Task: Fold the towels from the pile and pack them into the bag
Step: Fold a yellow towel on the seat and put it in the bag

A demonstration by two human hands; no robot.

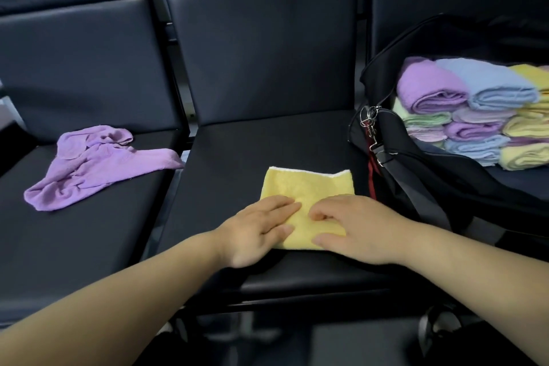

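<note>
The middle seat [237, 151] of the bench is bare left of the yellow towel [309, 187] and behind it, up to the tall backrest [261, 53]. On the right, the black bag [430, 196] stands just beside that towel, with its strap [416, 184] and metal clips [368, 119] in the way, and folded towels [475, 116] fill it; it is open on top. A crumpled purple towel [98, 163] lies on the left seat, with bare seat in front.
</note>
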